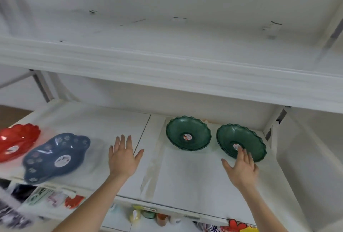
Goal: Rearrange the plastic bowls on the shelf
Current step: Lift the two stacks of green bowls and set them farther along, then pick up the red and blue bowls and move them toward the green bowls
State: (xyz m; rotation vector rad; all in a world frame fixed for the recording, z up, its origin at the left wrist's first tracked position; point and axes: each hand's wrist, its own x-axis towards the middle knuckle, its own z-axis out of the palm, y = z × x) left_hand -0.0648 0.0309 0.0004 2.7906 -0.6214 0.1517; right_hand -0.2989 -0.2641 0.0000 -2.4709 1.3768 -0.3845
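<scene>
On the white shelf [194, 181] stand two round dark green bowls with scalloped rims, one [187, 132] left of the other [238, 139]. A blue flower-patterned bowl [55, 155] sits near the shelf's front left, and a red bowl [17, 139] is at the far left edge. My left hand [123, 156] hovers flat with fingers spread over the bare middle of the shelf. My right hand [240, 167] is open, its fingertips touching the front rim of the right green bowl. Neither hand holds anything.
An upper shelf [167, 64] overhangs the working shelf. A white side panel [306, 157] closes off the right. Below the front edge are small bottles [148, 215] and colourful items [55, 197].
</scene>
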